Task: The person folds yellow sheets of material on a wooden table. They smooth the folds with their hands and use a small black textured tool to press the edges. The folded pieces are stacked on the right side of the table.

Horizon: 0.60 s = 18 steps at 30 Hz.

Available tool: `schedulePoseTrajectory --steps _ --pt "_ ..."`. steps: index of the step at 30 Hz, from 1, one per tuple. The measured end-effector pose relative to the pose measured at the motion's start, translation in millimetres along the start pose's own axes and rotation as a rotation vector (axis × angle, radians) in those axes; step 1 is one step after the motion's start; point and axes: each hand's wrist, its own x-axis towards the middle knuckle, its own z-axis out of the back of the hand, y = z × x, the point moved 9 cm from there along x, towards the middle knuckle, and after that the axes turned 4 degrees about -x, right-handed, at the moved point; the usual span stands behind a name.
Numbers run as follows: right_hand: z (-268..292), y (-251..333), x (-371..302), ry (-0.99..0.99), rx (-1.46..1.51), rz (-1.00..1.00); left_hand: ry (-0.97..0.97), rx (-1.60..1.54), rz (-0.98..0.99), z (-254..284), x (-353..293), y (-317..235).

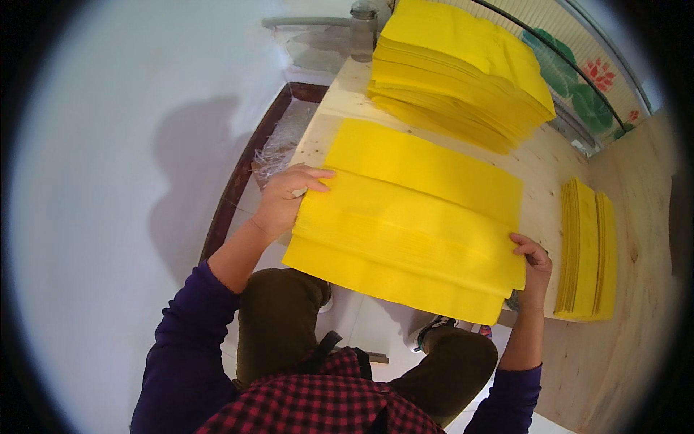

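Observation:
A folded yellow sheet (408, 224), which looks like cloth or felt, lies partly over the table's near edge, with its front part hanging toward my knees. Crosswise folds or layers run along its length. At its left edge, my left hand (285, 197) is closed, thumb and fingers pinching the material. My right hand (533, 262) grips the right edge near the lower corner, fingertips on top and the rest of the hand partly hidden behind it. Beyond the sheet stands a tall stack of similar yellow sheets (463, 65).
To the right, a bundle of folded yellow pieces (584, 249) rests on the pale wooden table (325, 123) by an upright wooden board (622, 210). A clear jar (363, 32) stands at the far left corner. White wall (108, 181) rises on the left; a flower-patterned panel (571, 72) is behind.

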Motion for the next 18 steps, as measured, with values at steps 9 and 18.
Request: schedulePoseTrajectory --steps 9,18 --pt "2 3 -2 0.006 -0.132 0.04 -0.039 -0.023 0.053 0 -4 11" --pt "-3 1 -8 0.053 0.011 -0.005 -0.022 -0.136 0.114 -3 -6 20"
